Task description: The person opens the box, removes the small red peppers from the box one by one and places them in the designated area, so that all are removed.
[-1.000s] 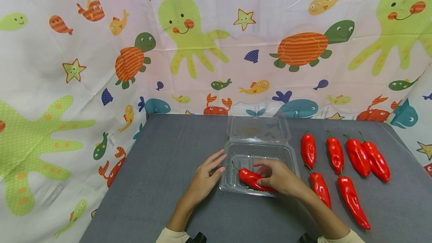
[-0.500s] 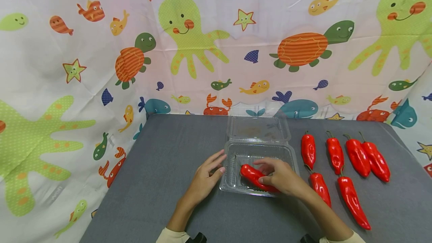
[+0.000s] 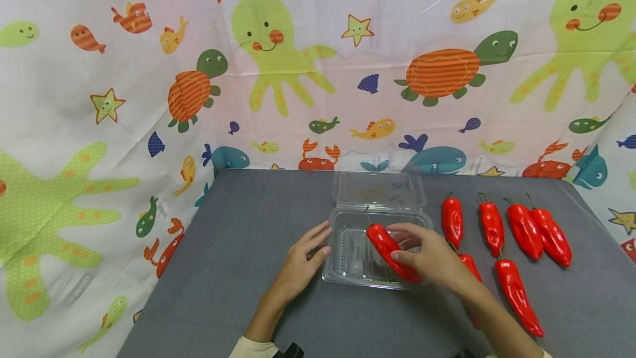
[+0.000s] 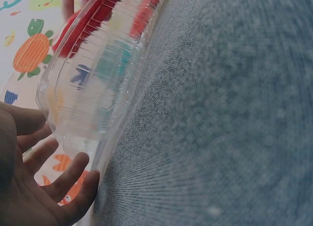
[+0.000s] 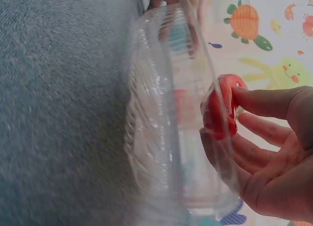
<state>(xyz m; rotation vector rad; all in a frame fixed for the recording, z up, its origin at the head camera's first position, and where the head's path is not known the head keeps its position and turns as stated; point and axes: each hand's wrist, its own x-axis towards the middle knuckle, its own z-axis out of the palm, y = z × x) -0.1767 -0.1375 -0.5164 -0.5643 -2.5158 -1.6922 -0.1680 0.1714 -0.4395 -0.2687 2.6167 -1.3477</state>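
In the head view, my right hand (image 3: 429, 250) pinches a glossy red pepper (image 3: 386, 246) between thumb and fingers, above the base of a clear plastic clamshell box (image 3: 348, 279). The pepper lies at a slant, its thin green stem toward the hinge and its tip toward me. The right wrist view shows the thumb on one side of the pepper (image 5: 221, 108) and fingers on the other, level with the box's rim. My left hand (image 3: 304, 258) rests at the box's left side with relaxed, spread fingers; in the left wrist view its fingertips (image 4: 88, 182) are right against the clear wall.
The box's lid (image 3: 377, 188) stands open at the back, near the patterned cloth (image 3: 288, 87). To the right lie several more red peppers (image 3: 524, 231) on the grey tabletop (image 3: 258, 209). One pepper (image 3: 469, 264) is partly hidden behind my right forearm.
My right hand has lifted the pepper a little and moved it right inside the box's outline, turning its stem end away from me. My left hand keeps its place.
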